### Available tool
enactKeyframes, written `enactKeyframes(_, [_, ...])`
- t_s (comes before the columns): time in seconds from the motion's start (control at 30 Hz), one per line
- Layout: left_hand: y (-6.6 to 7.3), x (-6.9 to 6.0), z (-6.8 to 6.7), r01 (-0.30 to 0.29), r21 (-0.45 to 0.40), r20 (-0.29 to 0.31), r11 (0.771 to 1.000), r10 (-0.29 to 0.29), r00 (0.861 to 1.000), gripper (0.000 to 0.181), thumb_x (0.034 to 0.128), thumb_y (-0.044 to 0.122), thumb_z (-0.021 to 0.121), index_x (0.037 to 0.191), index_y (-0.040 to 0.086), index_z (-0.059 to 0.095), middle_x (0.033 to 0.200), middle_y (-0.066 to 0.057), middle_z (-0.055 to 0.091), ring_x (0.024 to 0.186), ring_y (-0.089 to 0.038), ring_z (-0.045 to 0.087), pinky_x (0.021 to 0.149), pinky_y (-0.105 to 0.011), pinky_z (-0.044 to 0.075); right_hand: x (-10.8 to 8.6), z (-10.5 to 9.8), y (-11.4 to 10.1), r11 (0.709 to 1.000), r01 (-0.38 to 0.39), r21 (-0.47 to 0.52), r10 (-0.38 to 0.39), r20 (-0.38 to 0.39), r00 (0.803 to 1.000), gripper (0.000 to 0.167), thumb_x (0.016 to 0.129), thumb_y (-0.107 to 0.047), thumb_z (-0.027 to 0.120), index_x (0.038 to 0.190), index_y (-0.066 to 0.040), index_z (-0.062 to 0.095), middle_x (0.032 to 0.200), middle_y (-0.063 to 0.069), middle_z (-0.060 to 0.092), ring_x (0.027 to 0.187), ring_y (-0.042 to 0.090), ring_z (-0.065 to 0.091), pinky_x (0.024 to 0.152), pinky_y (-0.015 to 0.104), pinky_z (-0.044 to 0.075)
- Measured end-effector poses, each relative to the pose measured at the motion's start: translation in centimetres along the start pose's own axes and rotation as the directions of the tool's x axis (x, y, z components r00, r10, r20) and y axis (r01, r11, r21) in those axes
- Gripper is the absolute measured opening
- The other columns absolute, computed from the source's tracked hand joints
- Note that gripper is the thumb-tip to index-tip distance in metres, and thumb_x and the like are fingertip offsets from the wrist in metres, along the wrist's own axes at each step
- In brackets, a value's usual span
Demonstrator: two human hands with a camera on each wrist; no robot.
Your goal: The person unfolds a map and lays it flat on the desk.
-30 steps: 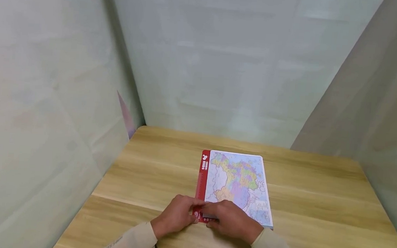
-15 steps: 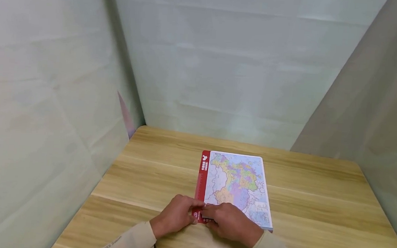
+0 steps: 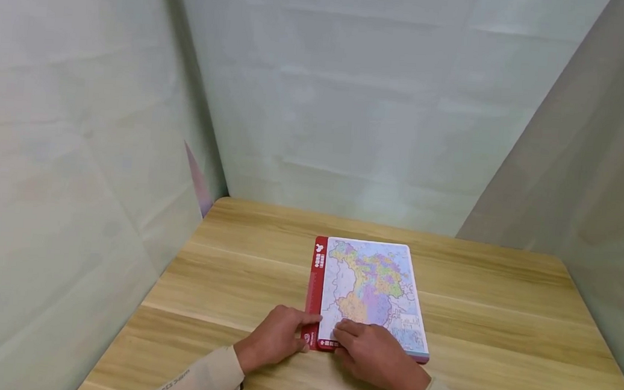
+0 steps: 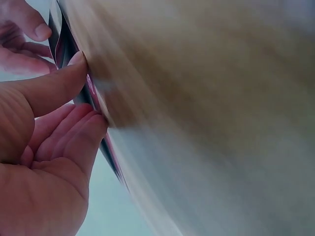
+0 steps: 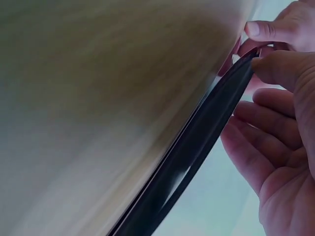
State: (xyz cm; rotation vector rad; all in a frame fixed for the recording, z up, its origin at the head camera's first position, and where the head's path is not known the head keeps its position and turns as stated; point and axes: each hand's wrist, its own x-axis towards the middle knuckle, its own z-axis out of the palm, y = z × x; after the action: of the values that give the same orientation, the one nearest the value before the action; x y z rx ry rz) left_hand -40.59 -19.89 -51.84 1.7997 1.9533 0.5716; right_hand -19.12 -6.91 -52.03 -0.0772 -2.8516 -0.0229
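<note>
A map with a red left border lies on the wooden table, its colored regions turned sideways. Reaching in from the left, my left hand rests its index finger on the red border, with its thumb at the near edge. My right hand has its fingers over the map's near left part. In the right wrist view, that hand's thumb meets the corner of a dark layer, and the corner stands slightly raised. The left wrist view shows the left thumb and fingers along the same edge.
The wooden tabletop reaches out on both sides of the map. Pale cloth sheets hang behind it and on the left and right.
My right hand has slid a little to the right, away from the left hand. The near left corner of the map, with white lettering, shows more. The left hand has stayed nearly still.
</note>
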Motion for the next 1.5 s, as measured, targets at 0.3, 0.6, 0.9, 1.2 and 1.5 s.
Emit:
enactKeyframes(0.3, [-0.2, 0.1, -0.1, 0.030, -0.030, 0.031, 0.999, -0.029, 0.999, 0.059, 0.0826, 0.015, 0.091, 0.138, 0.017, 0.072, 0.135, -0.004, 0.074, 0.096, -0.006, 0.063, 0.087, -0.024, 0.056, -2.7, -0.4, 1.1, 0.992, 0.018, -0.126, -0.029, -0.088, 0.996, 0.033, 0.086, -0.026, 0.087, 0.114, -0.014, 0.077, 0.118, -0.001, 0.077, 0.107, 0.013, 0.075, 0.079, 0.030, 0.063])
enactKeyframes(0.6, [-0.1, 0.3, -0.6, 0.033, -0.056, 0.061, 0.998, -0.030, 0.998, 0.060, 0.0828, 0.016, 0.091, 0.140, 0.017, 0.071, 0.137, -0.004, 0.073, 0.093, -0.007, 0.061, 0.075, -0.019, 0.049, -5.6, -1.0, 2.7, 0.977, 0.020, -0.214, -0.037, -0.076, 0.996, 0.029, 0.081, -0.014, 0.084, 0.108, -0.012, 0.074, 0.110, 0.000, 0.074, 0.103, 0.013, 0.073, 0.074, 0.028, 0.063])
enactKeyframes(0.9, [-0.4, 0.1, -0.6, 0.007, -0.044, 0.041, 0.999, -0.006, 0.999, 0.060, 0.0819, 0.014, 0.092, 0.138, 0.016, 0.072, 0.139, -0.003, 0.071, 0.109, -0.007, 0.066, 0.098, -0.031, 0.058, -7.0, -1.4, 3.2, 0.964, 0.059, -0.259, -0.094, -0.122, 0.988, 0.019, 0.081, -0.007, 0.071, 0.100, -0.010, 0.071, 0.103, 0.000, 0.073, 0.093, 0.012, 0.074, 0.054, 0.026, 0.054])
enactKeyframes(1.2, [-0.8, 0.4, -0.3, -0.056, -0.042, -0.010, 0.998, 0.056, 0.998, 0.062, 0.0806, 0.009, 0.092, 0.139, 0.012, 0.071, 0.135, -0.004, 0.073, 0.111, -0.006, 0.067, 0.095, -0.028, 0.059, -7.2, -2.8, 3.3, 0.955, 0.067, -0.290, -0.119, -0.168, 0.979, 0.017, 0.096, -0.007, 0.060, 0.104, -0.011, 0.075, 0.105, 0.003, 0.077, 0.086, 0.014, 0.076, 0.046, 0.027, 0.049])
enactKeyframes(1.5, [-0.8, 0.6, -0.3, -0.052, -0.052, 0.009, 0.997, 0.052, 0.999, 0.060, 0.0820, 0.009, 0.091, 0.138, 0.009, 0.071, 0.132, -0.004, 0.075, 0.107, -0.008, 0.069, 0.092, -0.027, 0.060, -8.4, -4.8, 3.8, 0.950, 0.029, -0.311, -0.132, -0.316, 0.940, 0.063, 0.118, -0.019, 0.014, 0.107, -0.009, 0.076, 0.104, 0.003, 0.077, 0.081, 0.015, 0.075, 0.042, 0.027, 0.046])
